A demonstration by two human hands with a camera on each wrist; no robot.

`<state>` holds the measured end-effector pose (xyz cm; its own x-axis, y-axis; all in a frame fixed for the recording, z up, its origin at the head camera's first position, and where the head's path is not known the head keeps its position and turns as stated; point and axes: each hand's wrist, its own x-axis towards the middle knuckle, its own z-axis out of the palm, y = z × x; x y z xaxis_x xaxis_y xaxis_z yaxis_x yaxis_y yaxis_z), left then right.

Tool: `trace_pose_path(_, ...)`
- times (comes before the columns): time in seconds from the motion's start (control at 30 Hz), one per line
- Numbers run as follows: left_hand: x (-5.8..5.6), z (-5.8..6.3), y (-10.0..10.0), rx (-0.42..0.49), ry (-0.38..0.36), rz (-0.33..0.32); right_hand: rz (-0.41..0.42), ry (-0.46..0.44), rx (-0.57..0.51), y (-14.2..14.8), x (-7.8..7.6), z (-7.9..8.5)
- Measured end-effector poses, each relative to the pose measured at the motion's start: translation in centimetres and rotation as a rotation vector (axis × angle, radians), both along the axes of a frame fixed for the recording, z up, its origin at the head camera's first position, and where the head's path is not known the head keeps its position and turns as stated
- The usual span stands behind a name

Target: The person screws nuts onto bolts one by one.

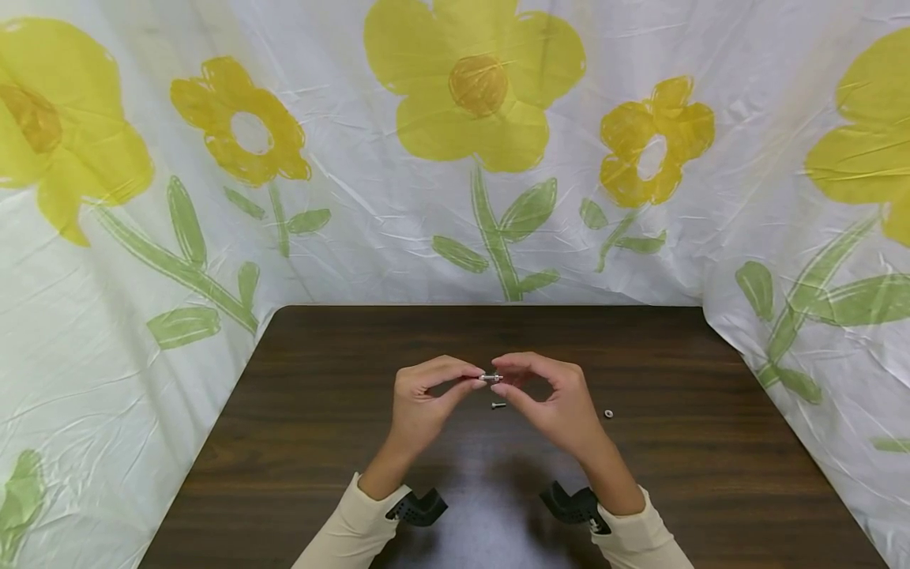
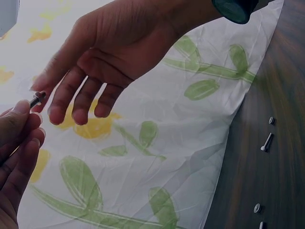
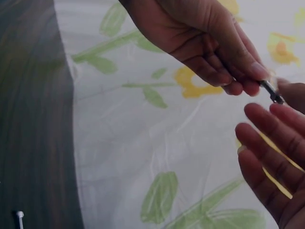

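- A small metal bolt (image 1: 490,378) is held in the air above the table, between the two hands and roughly level.
- Its left end is pinched between the thumb and forefinger of the left hand (image 1: 423,395); a wider, nut-like piece (image 2: 40,96) is seen near the free end, which is pointed toward the right hand.
- The right hand (image 1: 558,395) is held just beside that free end, with thumb and forefinger parted above and below it and the other fingers loosely spread; whether the metal is touched by a fingertip cannot be told.
- On the dark wood-grain table (image 1: 298,442), one loose screw (image 1: 498,405) is seen lying on its side, just below the bolt in the head view.
- A round nut (image 1: 608,414) is seen on the tabletop to the right of the right wrist.
- In the left wrist view, a second screw (image 2: 267,142) is shown near one nut, and a second nut (image 2: 257,208) is shown farther down, near a screw cut off by the lower edge.
- Both forearms are covered by cream sleeves (image 1: 355,521), and a black wrist mount (image 1: 421,507) is worn on each.
- The table is surrounded by a white cloth (image 1: 341,261), printed with yellow flowers and green leaves.
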<state>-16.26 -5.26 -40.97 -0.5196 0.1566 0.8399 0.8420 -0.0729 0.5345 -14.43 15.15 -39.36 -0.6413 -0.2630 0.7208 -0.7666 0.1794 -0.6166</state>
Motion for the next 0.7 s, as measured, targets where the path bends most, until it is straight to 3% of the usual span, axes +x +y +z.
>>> trace_pose_path(0.2, -0.02, 0.01, -0.06, -0.006, 0.002, 0.0, 0.021, 0.038, -0.006, -0.02, -0.14, -0.04)
trace_pose_path(0.7, -0.07, -0.13, 0.04, 0.002, 0.013, -0.035, 0.031, -0.036, 0.017, -0.13, -0.01, -0.32)
